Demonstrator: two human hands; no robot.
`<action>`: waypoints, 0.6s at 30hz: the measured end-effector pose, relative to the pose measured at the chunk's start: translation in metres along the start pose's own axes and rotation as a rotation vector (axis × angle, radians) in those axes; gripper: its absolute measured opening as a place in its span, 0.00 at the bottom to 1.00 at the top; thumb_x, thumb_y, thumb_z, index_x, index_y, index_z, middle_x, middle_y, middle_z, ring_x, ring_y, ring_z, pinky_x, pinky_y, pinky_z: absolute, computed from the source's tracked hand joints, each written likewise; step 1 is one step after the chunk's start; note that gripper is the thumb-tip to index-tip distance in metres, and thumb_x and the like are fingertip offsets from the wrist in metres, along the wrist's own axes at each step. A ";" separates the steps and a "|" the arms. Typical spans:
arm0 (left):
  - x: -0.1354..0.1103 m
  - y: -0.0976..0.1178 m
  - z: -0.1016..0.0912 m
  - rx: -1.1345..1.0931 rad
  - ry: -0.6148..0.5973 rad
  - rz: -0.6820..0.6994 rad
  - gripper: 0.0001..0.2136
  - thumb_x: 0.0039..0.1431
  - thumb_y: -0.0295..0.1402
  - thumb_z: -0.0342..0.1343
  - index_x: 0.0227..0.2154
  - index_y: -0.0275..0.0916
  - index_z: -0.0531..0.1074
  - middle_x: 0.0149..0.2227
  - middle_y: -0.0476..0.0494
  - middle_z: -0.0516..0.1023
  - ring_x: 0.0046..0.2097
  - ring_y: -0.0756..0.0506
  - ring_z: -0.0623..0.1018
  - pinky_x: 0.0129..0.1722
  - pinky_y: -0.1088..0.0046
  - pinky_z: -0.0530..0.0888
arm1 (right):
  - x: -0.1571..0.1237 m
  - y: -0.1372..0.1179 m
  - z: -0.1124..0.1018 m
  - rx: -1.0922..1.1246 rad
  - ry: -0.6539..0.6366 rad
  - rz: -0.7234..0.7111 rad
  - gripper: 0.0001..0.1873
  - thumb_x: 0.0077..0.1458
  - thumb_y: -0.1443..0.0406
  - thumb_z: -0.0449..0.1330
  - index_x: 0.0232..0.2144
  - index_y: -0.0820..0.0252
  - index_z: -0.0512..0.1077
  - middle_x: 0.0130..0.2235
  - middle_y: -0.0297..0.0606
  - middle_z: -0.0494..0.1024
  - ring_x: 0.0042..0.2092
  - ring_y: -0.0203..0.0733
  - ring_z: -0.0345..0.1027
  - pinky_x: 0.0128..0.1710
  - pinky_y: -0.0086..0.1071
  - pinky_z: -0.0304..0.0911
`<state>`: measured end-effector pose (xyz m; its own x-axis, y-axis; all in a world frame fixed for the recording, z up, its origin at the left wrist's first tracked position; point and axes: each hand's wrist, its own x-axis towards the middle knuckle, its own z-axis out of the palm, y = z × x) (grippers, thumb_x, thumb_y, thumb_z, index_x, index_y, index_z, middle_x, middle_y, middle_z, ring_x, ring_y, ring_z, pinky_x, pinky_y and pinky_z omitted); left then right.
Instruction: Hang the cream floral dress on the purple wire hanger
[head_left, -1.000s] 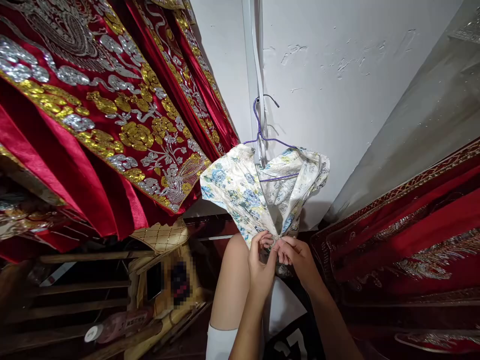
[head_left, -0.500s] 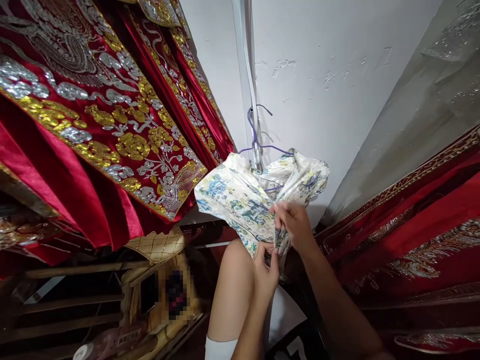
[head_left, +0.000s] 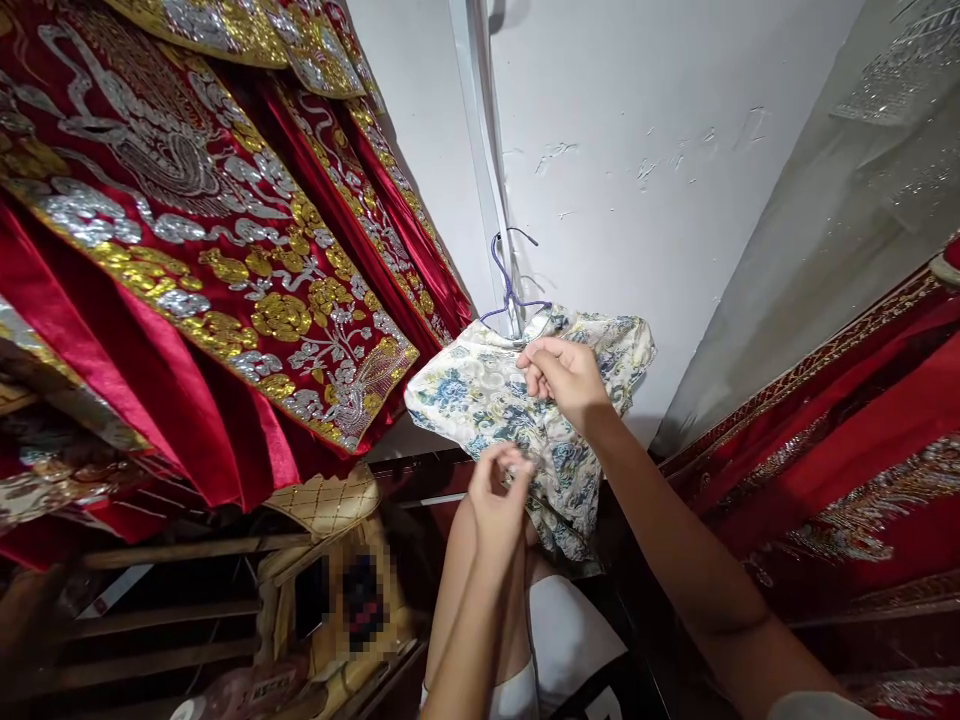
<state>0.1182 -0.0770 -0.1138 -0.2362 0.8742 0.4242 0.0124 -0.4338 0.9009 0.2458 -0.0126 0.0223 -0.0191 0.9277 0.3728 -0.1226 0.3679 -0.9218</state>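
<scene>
Head view: I see a flowery shirt [head_left: 536, 425] hanging in front of the person, just off the white wall [head_left: 637, 80]. It is white with blue, yellow and green flowers, and it has short sleeves. The shirt is on a purple hanger [head_left: 508, 280], and the hook is up by a long white strip [head_left: 480, 120] that runs down the wall.

The person has 2 bare hands at the shirt. The right hand [head_left: 574, 385] is up high, at the neck. Its thumb and finger are pressed together, pinching the edge of the cloth. The left hand [head_left: 499, 505] is lower down, at the front of the shirt. Its fingers are bent toward the thumb, but the tips are blurry, so I cannot tell if it has hold of any cloth. The person's bare leg [head_left: 454, 580] is right under that hand.

To the left hangs a shiny red cloth [head_left: 281, 315] with gold and silver flowers and 1 big silver bird. Below it are wooden slats [head_left: 180, 610], a gold pad [head_left: 330, 500] and a pink bottle [head_left: 251, 690] lying on its side. To the right are a thin gray cloth [head_left: 787, 230] and more red cloth [head_left: 847, 460] with sparkly trim.
</scene>
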 end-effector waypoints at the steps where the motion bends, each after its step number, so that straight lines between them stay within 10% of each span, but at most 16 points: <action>1: 0.023 0.018 -0.002 0.017 -0.001 0.076 0.14 0.60 0.41 0.65 0.44 0.39 0.76 0.34 0.46 0.78 0.36 0.47 0.78 0.39 0.70 0.75 | -0.003 0.000 -0.001 -0.004 -0.003 -0.001 0.11 0.59 0.62 0.59 0.27 0.60 0.74 0.18 0.29 0.70 0.20 0.32 0.59 0.21 0.26 0.53; 5: 0.103 0.079 -0.001 0.156 -0.174 0.348 0.15 0.68 0.41 0.57 0.53 0.41 0.75 0.33 0.48 0.77 0.33 0.48 0.77 0.36 0.71 0.75 | -0.010 -0.002 0.000 -0.034 -0.037 -0.025 0.12 0.62 0.61 0.57 0.27 0.59 0.72 0.18 0.30 0.69 0.21 0.33 0.58 0.23 0.27 0.53; 9: 0.132 0.098 0.012 0.418 -0.312 0.545 0.09 0.69 0.35 0.55 0.35 0.38 0.76 0.33 0.47 0.79 0.34 0.49 0.77 0.37 0.72 0.73 | -0.005 0.010 -0.001 -0.143 -0.061 -0.047 0.12 0.63 0.60 0.57 0.29 0.58 0.72 0.19 0.29 0.67 0.21 0.34 0.57 0.23 0.29 0.51; 14: 0.135 0.091 -0.006 0.427 -0.036 0.603 0.08 0.69 0.32 0.56 0.33 0.37 0.74 0.32 0.49 0.76 0.35 0.50 0.75 0.37 0.73 0.71 | -0.004 0.047 -0.012 -0.372 -0.043 0.029 0.13 0.57 0.63 0.59 0.21 0.57 0.70 0.17 0.27 0.60 0.21 0.34 0.50 0.23 0.31 0.43; 18: 0.158 0.069 -0.063 -0.095 0.334 0.218 0.07 0.67 0.29 0.59 0.31 0.38 0.71 0.30 0.55 0.71 0.34 0.54 0.72 0.38 0.78 0.70 | -0.036 0.069 -0.025 -0.343 -0.091 0.143 0.15 0.54 0.65 0.56 0.16 0.56 0.66 0.15 0.27 0.59 0.20 0.33 0.50 0.23 0.31 0.44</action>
<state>0.0208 0.0170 0.0097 -0.5406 0.6475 0.5371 0.0111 -0.6329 0.7742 0.2626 -0.0186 -0.0571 -0.1022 0.9675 0.2313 0.2269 0.2491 -0.9415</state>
